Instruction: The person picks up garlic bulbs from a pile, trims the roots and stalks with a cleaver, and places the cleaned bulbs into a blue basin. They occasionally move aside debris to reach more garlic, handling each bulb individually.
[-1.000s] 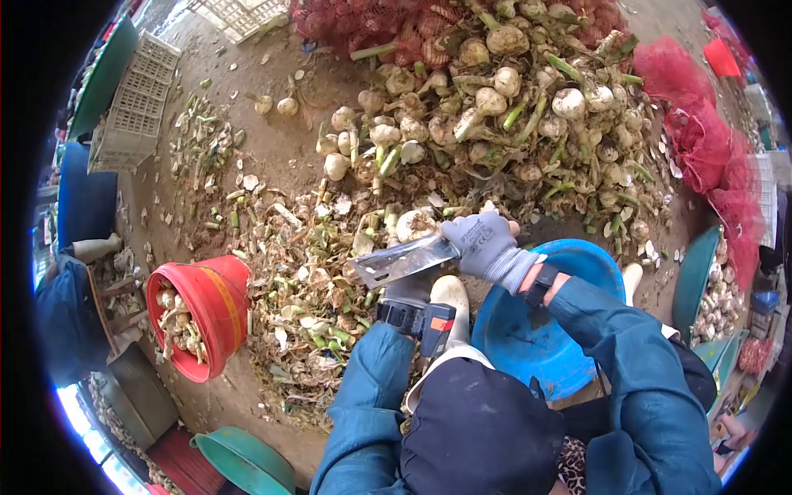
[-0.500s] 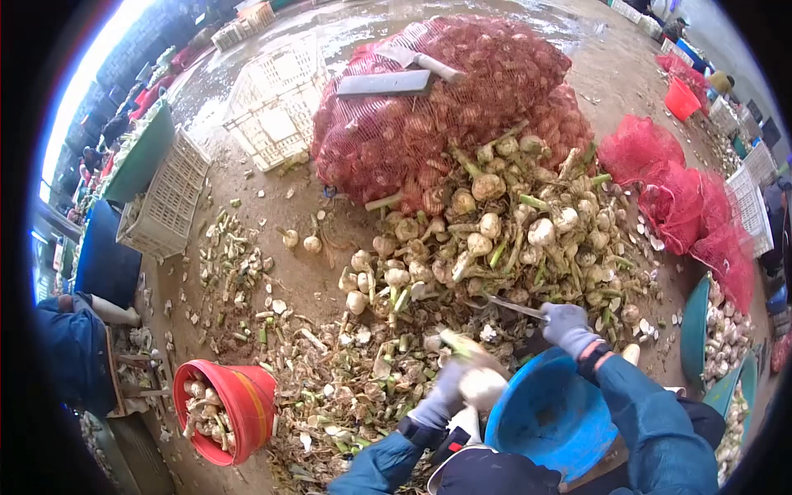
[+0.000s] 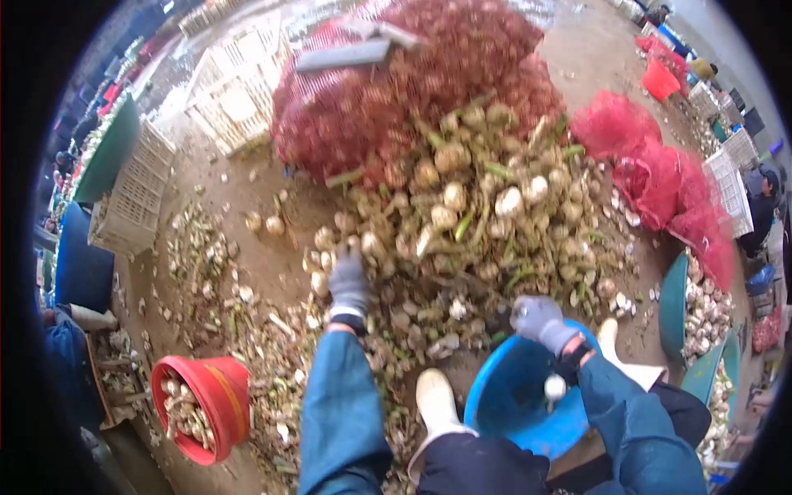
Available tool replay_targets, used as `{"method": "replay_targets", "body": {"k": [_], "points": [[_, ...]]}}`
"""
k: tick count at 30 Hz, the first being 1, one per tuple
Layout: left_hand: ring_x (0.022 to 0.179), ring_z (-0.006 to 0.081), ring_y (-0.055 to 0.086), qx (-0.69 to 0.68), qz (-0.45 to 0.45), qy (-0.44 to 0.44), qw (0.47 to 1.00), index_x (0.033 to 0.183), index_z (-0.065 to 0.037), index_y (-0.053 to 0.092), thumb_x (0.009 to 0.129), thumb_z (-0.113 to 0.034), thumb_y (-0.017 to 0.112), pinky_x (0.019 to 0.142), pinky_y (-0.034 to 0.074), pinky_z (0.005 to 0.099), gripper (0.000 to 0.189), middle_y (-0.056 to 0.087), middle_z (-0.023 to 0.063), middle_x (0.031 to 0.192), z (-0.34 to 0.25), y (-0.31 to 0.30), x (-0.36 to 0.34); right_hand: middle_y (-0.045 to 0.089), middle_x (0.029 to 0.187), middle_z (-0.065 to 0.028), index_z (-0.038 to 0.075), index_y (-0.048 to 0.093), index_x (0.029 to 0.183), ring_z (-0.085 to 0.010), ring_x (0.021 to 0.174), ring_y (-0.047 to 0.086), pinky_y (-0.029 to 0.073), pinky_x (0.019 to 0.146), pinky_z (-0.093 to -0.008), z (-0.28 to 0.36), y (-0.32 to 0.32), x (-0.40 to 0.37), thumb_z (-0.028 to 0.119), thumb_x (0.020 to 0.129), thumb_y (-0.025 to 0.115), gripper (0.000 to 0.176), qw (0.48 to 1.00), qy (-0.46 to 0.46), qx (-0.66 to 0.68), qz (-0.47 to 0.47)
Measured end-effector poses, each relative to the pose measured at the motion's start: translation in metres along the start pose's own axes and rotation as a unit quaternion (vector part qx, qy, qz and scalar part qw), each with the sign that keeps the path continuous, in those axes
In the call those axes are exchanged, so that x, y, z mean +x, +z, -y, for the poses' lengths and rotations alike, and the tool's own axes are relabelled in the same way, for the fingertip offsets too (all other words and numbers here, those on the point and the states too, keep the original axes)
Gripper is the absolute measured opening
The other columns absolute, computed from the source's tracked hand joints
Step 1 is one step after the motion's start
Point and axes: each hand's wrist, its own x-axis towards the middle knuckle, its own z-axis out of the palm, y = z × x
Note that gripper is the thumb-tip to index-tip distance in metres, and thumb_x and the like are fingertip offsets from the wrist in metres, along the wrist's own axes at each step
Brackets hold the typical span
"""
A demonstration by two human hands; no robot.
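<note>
Garlic bulbs (image 3: pixel 507 202) look round, off-white, soil-stained, some green-stemmed; left hand (image 3: pixel 350 285) at their near edge, right hand (image 3: pixel 543 319) curled by blue basin (image 3: pixel 505 396), whether either pinches anything I cannot tell.

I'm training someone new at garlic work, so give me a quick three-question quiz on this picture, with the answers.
1. Which is the left hand nearest?
A: a white crate
B: the garlic pile
C: a red mesh sack
2. True or false: a pale bulb lies inside the blue basin.
3. Fill in the colour: the bucket holding garlic, at the picture's lower left, is ____.

Key: 1 B; 2 true; 3 red.
</note>
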Motion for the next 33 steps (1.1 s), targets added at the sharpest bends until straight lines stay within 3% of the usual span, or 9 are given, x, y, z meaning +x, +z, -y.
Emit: {"method": "replay_targets", "body": {"k": [6, 13, 17, 21, 23, 27, 30, 31, 33], "points": [[0.082, 0.0227, 0.057, -0.434, -0.071, -0.003, 0.898, 0.099, -0.005, 0.054, 0.065, -0.001, 0.059, 0.074, 0.044, 0.0288, 0.035, 0.059, 0.0113, 0.086, 0.018, 0.025, -0.068, 0.059, 0.091, -0.0148, 0.011, 0.060, 0.087, -0.0312, 0.088, 0.055, 0.043, 0.078, -0.0381, 0.050, -0.005, 0.028, 0.033, 0.065, 0.054, 0.031, 0.991, -0.025, 0.077, 0.104], [0.086, 0.0158, 0.056, -0.649, 0.210, -0.083, 0.726, 0.108, 0.001, 0.046, 0.057, 0.003, 0.067, 0.077, 0.044, 0.0275, 0.056, 0.059, 0.0092, 0.096, -0.031, 0.046, -0.120, 0.059, 0.096, -0.0114, 0.014, 0.056, 0.099, -0.0257, 0.092, 0.055, 0.043, 0.078, -0.0360, 0.097, 0.009, 0.011, 0.028, 0.069, 0.053, 0.033, 0.981, -0.067, 0.030, 0.178], [0.088, 0.0185, 0.057, -0.473, 0.226, -0.079, 0.848, 0.099, -0.003, 0.054, 0.056, -0.006, 0.070, 0.077, 0.045, 0.0286, 0.045, 0.059, 0.0119, 0.095, -0.037, 0.051, -0.123, 0.059, 0.082, -0.0085, 0.015, 0.055, 0.091, -0.0253, 0.079, 0.058, 0.045, 0.068, -0.0370, 0.089, 0.007, -0.003, 0.023, 0.069, 0.053, 0.023, 0.981, -0.155, -0.022, 0.112], [0.087, 0.0149, 0.054, -0.211, 0.152, 0.180, 0.949, 0.099, -0.002, 0.054, 0.080, -0.019, 0.053, 0.076, 0.043, 0.0280, 0.025, 0.059, 0.0089, 0.093, -0.042, 0.049, -0.139, 0.058, 0.077, -0.0061, 0.013, 0.052, 0.085, -0.0244, 0.075, 0.058, 0.045, 0.062, -0.0372, 0.098, 0.003, -0.012, 0.021, 0.068, 0.056, 0.020, 0.964, -0.254, -0.044, 0.062], [0.091, 0.0175, 0.054, -0.618, 0.200, -0.095, 0.754, 0.101, -0.003, 0.053, 0.081, -0.018, 0.052, 0.077, 0.043, 0.0300, 0.025, 0.057, 0.0097, 0.099, -0.045, 0.056, -0.142, 0.058, 0.085, -0.0071, 0.011, 0.050, 0.089, -0.0242, 0.080, 0.058, 0.046, 0.065, -0.0375, 0.100, 0.002, -0.013, 0.023, 0.070, 0.055, 0.024, 0.959, -0.262, -0.062, 0.085], [0.086, 0.0170, 0.055, -0.756, 0.266, -0.158, 0.577, 0.102, -0.002, 0.052, 0.080, -0.013, 0.052, 0.073, 0.045, 0.0288, 0.026, 0.057, 0.0079, 0.095, -0.039, 0.086, -0.150, 0.058, 0.085, -0.0075, 0.011, 0.050, 0.089, -0.0241, 0.081, 0.058, 0.046, 0.065, -0.0372, 0.099, -0.002, -0.016, 0.022, 0.068, 0.056, 0.024, 0.960, -0.253, -0.083, 0.091], [0.079, 0.0103, 0.050, -0.730, 0.269, -0.120, 0.617, 0.097, -0.006, 0.055, 0.070, -0.011, 0.063, 0.067, 0.043, 0.0238, 0.028, 0.056, 0.0038, 0.092, -0.039, 0.122, -0.153, 0.058, 0.074, -0.0059, 0.014, 0.052, 0.082, -0.0239, 0.072, 0.059, 0.045, 0.058, -0.0361, 0.088, 0.003, -0.010, 0.020, 0.062, 0.058, 0.021, 0.962, -0.266, -0.056, 0.010], [0.071, 0.0098, 0.050, -0.681, 0.261, -0.011, 0.684, 0.092, -0.005, 0.057, 0.067, -0.012, 0.065, 0.059, 0.042, 0.0233, 0.027, 0.056, 0.0029, 0.086, -0.050, 0.073, -0.152, 0.058, 0.074, -0.0061, 0.014, 0.052, 0.082, -0.0242, 0.072, 0.059, 0.045, 0.058, -0.0361, 0.086, 0.002, -0.009, 0.020, 0.062, 0.059, 0.022, 0.964, -0.258, -0.067, 0.016], [0.066, 0.0094, 0.049, -0.708, 0.257, -0.083, 0.652, 0.090, -0.005, 0.057, 0.066, -0.011, 0.065, 0.055, 0.040, 0.0223, 0.026, 0.056, 0.0018, 0.081, -0.070, 0.018, -0.156, 0.058, 0.073, -0.0061, 0.014, 0.052, 0.081, -0.0252, 0.070, 0.058, 0.045, 0.059, -0.0365, 0.073, 0.006, -0.008, 0.021, 0.061, 0.059, 0.022, 0.957, -0.290, -0.013, -0.023]]}}
